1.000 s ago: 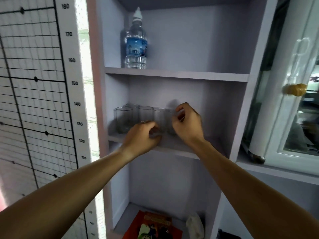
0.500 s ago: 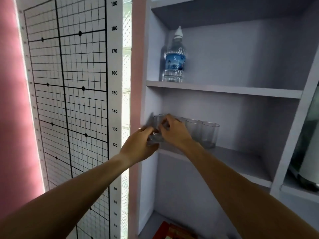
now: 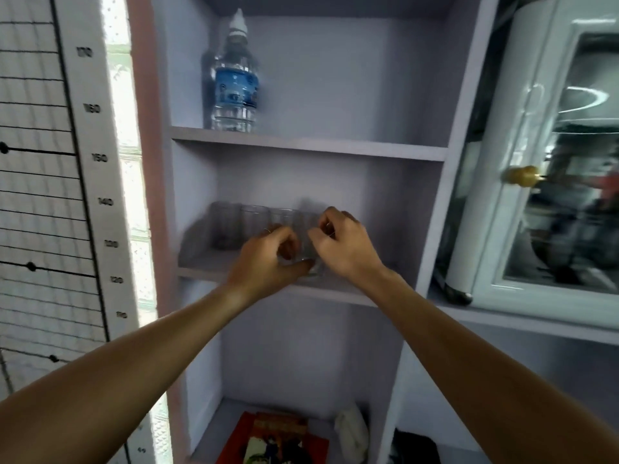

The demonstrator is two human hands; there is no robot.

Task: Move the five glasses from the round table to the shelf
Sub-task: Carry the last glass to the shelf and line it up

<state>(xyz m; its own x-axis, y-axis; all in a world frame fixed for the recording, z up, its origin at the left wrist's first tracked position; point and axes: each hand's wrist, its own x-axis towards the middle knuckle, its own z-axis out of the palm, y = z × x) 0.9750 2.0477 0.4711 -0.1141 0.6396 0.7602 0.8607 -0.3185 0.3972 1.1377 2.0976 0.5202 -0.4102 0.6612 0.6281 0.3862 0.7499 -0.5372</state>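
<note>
On the middle board of the lilac shelf (image 3: 207, 267), clear glasses stand in a row at the back, among them a leftmost glass (image 3: 224, 226) and a second glass (image 3: 254, 222). Another clear glass (image 3: 311, 262) stands nearer the front edge, between my hands. My left hand (image 3: 268, 259) curls against its left side with the thumb at its base. My right hand (image 3: 345, 249) has its fingers closed at the rim. The hands hide the right end of the row. The picture is blurred.
A water bottle (image 3: 236, 82) stands on the board above. A red book (image 3: 278, 437) and a white bag (image 3: 351, 430) lie on the bottom board. A white glass-door cabinet with a gold knob (image 3: 521, 175) stands right; a height chart (image 3: 50, 195) hangs left.
Half a second ago both hands were at the left end of the row of glasses. Now they are at its right end, and the view has swung to the right.
</note>
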